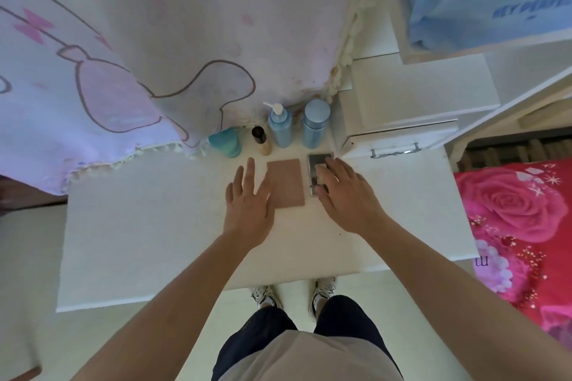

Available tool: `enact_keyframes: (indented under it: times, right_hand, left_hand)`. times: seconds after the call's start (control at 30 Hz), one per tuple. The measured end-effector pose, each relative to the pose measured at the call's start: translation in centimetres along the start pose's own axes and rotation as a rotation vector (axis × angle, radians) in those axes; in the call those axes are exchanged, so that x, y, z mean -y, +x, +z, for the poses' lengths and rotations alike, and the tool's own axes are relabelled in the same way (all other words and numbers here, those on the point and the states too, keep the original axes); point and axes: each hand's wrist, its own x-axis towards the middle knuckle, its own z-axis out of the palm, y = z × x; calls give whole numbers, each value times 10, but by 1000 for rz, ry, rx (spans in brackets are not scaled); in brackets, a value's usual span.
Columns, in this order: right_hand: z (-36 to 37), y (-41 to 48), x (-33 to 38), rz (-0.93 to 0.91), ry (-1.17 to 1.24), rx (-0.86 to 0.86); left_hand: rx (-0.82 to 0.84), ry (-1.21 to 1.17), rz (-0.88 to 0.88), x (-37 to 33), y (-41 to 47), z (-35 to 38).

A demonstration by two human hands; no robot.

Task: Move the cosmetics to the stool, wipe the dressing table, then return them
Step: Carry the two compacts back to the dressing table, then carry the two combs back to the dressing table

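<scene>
Right hand [346,195] grips the grey case [318,161]; left hand [247,198] extends flat, fingers straight.

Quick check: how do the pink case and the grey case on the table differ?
The pink case is wider and matte; the grey case is narrower and glossy. The pink case lies uncovered beside the left hand; the grey case is partly covered by the right hand, which holds it. Both are flat rectangles lying side by side on the table.
</scene>
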Motion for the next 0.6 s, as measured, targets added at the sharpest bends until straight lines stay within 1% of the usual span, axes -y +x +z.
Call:
enact_keyframes:
  times: [0.1,0.27,0.43,0.6]
  right_hand:
    - [2,9,24,-102,31,-77]
    - [12,19,108,-351,101,-59]
    - [0,21,229,-639,160,-111]
    - [-18,-4,381,-885,166,-170]
  left_hand:
    - [-105,72,-112,19,-26,-26]
    - [-227,149,-375,72,-108,-61]
    - [-456,-12,-785,137,-214,-104]
    - [-650,-1,-994,210,-349,-142]
